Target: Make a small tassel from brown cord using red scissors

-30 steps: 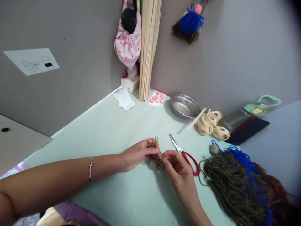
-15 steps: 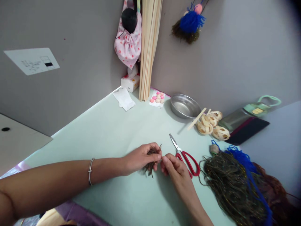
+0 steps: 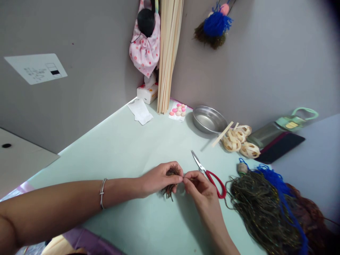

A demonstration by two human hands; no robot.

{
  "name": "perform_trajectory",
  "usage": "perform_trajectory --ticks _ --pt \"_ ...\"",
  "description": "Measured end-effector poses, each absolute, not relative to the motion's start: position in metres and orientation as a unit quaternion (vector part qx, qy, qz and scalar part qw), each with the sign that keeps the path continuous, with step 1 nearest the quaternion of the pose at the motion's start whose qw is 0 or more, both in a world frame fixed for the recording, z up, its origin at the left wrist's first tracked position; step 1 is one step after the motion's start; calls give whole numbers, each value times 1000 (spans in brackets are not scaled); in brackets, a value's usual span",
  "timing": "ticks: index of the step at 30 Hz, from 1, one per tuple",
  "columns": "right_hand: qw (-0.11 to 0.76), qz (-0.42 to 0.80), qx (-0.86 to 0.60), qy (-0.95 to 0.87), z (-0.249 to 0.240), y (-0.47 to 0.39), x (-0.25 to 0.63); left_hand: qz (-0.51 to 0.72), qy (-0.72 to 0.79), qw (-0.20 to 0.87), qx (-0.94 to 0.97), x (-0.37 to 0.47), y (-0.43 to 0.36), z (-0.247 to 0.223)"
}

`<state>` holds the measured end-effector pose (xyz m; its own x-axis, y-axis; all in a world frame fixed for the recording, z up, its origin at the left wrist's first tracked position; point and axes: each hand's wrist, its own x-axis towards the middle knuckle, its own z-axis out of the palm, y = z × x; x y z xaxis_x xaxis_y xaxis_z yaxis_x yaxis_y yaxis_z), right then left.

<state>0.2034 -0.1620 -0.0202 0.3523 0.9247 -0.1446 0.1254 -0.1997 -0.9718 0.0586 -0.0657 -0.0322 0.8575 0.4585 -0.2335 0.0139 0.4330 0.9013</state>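
My left hand [image 3: 159, 180] is closed round a small bundle of dark brown yarn [image 3: 169, 191], whose loose ends hang below the fingers. Close against it, my right hand [image 3: 200, 187] pinches at the tip of the left thumb; what lies between its fingertips is too small to make out. Red-handled scissors [image 3: 219, 184] lie just beyond my right hand, partly covered by it, with the blades pointing up and left. At the right lies a large heap of dark olive yarn [image 3: 262, 205] with blue yarn [image 3: 271, 177].
A metal bowl [image 3: 209, 120], woven pale strip balls [image 3: 231, 141], a bottle [image 3: 265, 132] and a dark flat object [image 3: 283, 147] line the back right. Pink and beige beads [image 3: 177, 110] and white paper [image 3: 140, 111] lie farther back, near upright wooden strips [image 3: 168, 56].
My right hand has turned slightly and its fingers have risen, covering more of the scissors' handle. The left hand stays almost in place, still round the yarn bundle.
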Motion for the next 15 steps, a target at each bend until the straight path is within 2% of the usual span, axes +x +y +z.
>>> perform_trajectory --ticks 6,15 --pt "494 432 -655 -375 -15 -163 196 126 244 819 504 58 -64 -30" --pt "486 467 -630 -385 -31 -163 202 118 242 884 381 59 -59 -33"
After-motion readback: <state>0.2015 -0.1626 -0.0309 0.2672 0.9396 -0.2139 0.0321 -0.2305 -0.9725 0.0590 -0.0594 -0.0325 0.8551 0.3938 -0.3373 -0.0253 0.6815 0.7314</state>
